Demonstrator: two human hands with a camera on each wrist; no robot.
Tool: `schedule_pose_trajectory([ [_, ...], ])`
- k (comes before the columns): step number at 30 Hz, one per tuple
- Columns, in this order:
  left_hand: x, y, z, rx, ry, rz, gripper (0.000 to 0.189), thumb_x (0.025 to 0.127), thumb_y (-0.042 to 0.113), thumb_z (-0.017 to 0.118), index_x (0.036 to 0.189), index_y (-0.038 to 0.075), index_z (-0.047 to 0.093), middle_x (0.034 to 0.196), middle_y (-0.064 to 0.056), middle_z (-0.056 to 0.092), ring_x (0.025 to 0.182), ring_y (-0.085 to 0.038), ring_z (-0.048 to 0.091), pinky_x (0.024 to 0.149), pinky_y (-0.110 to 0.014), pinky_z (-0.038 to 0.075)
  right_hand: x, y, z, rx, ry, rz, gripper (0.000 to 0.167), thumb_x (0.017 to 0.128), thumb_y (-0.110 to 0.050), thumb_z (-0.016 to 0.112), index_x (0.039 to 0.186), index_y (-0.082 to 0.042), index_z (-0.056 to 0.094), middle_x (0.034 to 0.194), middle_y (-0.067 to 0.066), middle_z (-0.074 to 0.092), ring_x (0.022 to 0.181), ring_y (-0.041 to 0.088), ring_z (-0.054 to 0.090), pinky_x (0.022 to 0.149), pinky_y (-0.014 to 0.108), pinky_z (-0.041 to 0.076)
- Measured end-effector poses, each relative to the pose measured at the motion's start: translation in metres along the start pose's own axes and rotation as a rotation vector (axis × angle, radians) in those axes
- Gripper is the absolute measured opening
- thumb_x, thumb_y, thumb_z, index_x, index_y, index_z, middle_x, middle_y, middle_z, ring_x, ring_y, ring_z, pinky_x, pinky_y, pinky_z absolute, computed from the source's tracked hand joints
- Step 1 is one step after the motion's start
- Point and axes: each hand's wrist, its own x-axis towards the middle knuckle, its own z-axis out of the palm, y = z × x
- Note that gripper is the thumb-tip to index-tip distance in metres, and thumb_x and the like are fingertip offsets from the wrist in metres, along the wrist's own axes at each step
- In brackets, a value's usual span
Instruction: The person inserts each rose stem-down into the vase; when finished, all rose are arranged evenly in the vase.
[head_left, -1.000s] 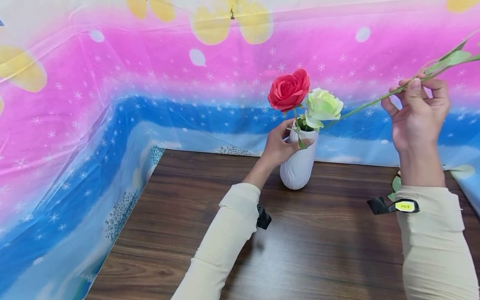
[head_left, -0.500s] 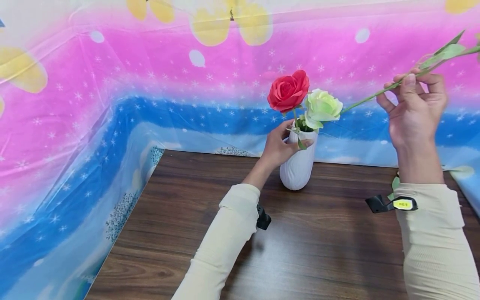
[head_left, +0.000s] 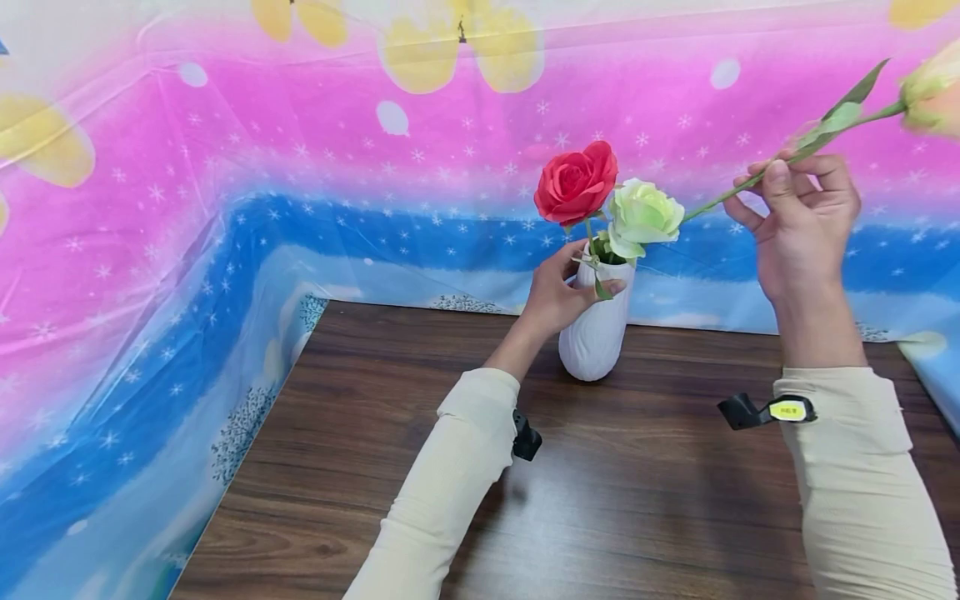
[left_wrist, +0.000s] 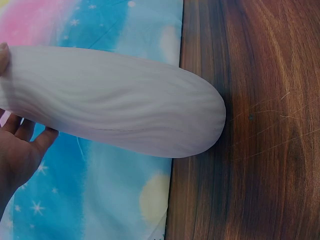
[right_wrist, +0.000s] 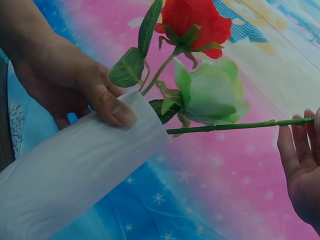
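Note:
My left hand point(head_left: 555, 292) grips the neck of a ribbed white vase point(head_left: 592, 342), thumb near its mouth. The vase's base is at the tabletop. A red rose point(head_left: 576, 183) and a pale green rose point(head_left: 645, 215) stand in it, with leaves at the rim. Up to the right, my right hand point(head_left: 810, 225) pinches a long green stem point(right_wrist: 240, 126) between thumb and fingers. That stem slants down to the vase mouth, its low end hidden there in the right wrist view. At its upper end is a peach-yellow flower point(head_left: 937, 92), partly cut off by the frame.
The vase is near the back edge of a dark wood-grain table point(head_left: 420, 417). Behind hangs a pink and blue cloth point(head_left: 337, 150) with snowflake prints. A black wrist camera point(head_left: 765, 411) sits on the right sleeve.
My right hand has moved left toward the vase, carrying the stem, and the peach-yellow flower has come into view. The left hand and vase have stayed put.

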Motion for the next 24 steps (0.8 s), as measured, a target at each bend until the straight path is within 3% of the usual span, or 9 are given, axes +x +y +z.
schedule_pose_trajectory([
  [6, -0.001, 0.001, 0.0, 0.001, -0.004, -0.004, 0.071, 0.086, 0.028, 0.083, 0.148, 0.014, 0.051, 0.122, -0.01, 0.064, 0.127, -0.029, 0.065, 0.102, -0.037, 0.058, -0.003, 0.008, -0.001, -0.099, -0.041, -0.002, 0.012, 0.092, 0.005, 0.064, 0.104, 0.007, 0.063, 0.087, 0.017, 0.073, 0.081, 0.026, 0.073, 0.074, 0.039, 0.063],
  [24, -0.005, 0.0, 0.0, -0.037, -0.003, 0.019, 0.069, 0.086, 0.026, 0.083, 0.147, 0.014, 0.053, 0.123, -0.011, 0.067, 0.126, -0.029, 0.066, 0.1, -0.037, 0.059, -0.013, 0.035, -0.003, -0.259, -0.095, -0.005, 0.005, 0.093, 0.003, 0.066, 0.097, 0.0, 0.067, 0.085, 0.009, 0.077, 0.083, 0.019, 0.075, 0.073, 0.031, 0.065],
])
